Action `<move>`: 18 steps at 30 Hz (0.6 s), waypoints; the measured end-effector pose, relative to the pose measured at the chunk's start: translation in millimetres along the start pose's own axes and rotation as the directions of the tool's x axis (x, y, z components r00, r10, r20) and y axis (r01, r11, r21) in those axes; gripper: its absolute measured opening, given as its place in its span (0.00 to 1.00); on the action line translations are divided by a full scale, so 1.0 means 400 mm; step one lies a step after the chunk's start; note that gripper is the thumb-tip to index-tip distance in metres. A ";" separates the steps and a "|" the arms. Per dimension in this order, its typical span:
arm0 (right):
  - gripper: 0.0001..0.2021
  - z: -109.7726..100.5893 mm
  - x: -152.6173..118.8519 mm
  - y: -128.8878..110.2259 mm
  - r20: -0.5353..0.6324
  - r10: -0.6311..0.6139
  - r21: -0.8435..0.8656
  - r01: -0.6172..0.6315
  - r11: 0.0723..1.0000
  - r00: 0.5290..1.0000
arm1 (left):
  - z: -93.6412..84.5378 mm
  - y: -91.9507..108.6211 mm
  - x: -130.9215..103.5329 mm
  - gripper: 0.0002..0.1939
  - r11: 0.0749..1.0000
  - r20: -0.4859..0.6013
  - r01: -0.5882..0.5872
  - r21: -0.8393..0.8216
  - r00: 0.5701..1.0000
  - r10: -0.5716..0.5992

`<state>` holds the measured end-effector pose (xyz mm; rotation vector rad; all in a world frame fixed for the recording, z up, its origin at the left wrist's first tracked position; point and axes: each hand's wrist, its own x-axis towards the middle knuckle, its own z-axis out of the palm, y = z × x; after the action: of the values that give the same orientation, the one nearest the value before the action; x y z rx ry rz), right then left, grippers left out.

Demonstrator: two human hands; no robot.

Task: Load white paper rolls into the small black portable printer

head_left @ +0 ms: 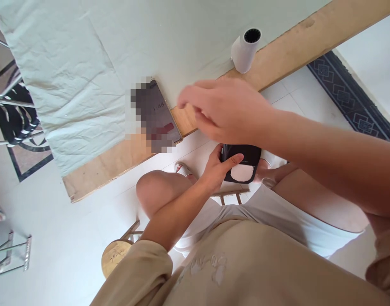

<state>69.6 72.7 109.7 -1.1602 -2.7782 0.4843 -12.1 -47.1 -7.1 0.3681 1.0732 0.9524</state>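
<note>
My left hand (219,168) is wrapped round a black, flat, rounded object (242,151) above my lap, its thumb lying across the face. A white rounded patch (242,173) covers the lower part of that face; I cannot make out the object's kind. Farther up, my right hand (228,108) is raised near the table edge, fingers curled in. Whatever the right fingers hold, if anything, is hidden. Left of that hand, a phone (163,114) lies at the table edge, its screen showing digits and a red button, partly pixelated.
Pale green cloth (86,72) covers the table, leaving a bare wooden edge (102,172). On it stands a white cylinder (244,53) with a black, hole-like top. A round wooden stool (116,255) stands on the floor at lower left. Metal chair frames (15,102) are at far left.
</note>
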 end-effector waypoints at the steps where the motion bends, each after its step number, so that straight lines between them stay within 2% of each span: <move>1: 0.25 -0.002 0.035 -0.024 0.037 0.002 -0.038 -0.001 0.999 0.999 | 0.001 0.003 -0.001 0.36 1.000 0.003 -0.002 -0.004 1.000 0.002; 6: 0.29 0.020 0.170 -0.091 0.127 0.008 -0.054 -0.001 0.999 0.992 | 0.000 0.018 -0.007 0.33 0.998 0.043 0.049 -0.028 0.998 -0.048; 9: 0.29 0.004 0.183 -0.096 0.210 0.036 -0.066 -0.023 0.998 0.977 | -0.004 0.018 -0.012 0.31 0.995 0.051 0.098 -0.026 0.994 -0.096; 11: 0.29 -0.023 0.139 -0.082 0.120 0.031 -0.066 -0.023 0.998 0.992 | -0.007 0.014 -0.015 0.31 0.994 0.035 0.107 -0.030 0.994 -0.106; 13: 0.29 -0.046 0.050 -0.046 -0.101 0.012 -0.043 -0.016 0.999 0.995 | -0.011 0.008 -0.016 0.31 0.993 0.025 0.108 -0.042 0.994 -0.107; 14: 0.27 -0.051 -0.005 -0.020 -0.196 0.035 -0.031 -0.042 0.999 0.980 | -0.012 0.006 -0.016 0.31 0.993 0.024 0.107 -0.052 0.994 -0.105; 16: 0.20 -0.042 -0.117 0.044 -0.408 0.032 -0.004 -0.037 0.999 0.912 | -0.014 0.001 -0.013 0.31 0.991 0.026 0.102 -0.091 0.995 -0.100; 18: 0.14 -0.007 -0.209 0.107 -0.416 0.136 0.062 -0.121 0.991 0.899 | -0.013 -0.003 -0.008 0.32 0.982 0.025 0.112 -0.151 0.994 -0.110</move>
<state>158.2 42.7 101.7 -1.2706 -2.3280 0.2524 -16.6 -51.4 -8.4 0.1882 0.9891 0.9233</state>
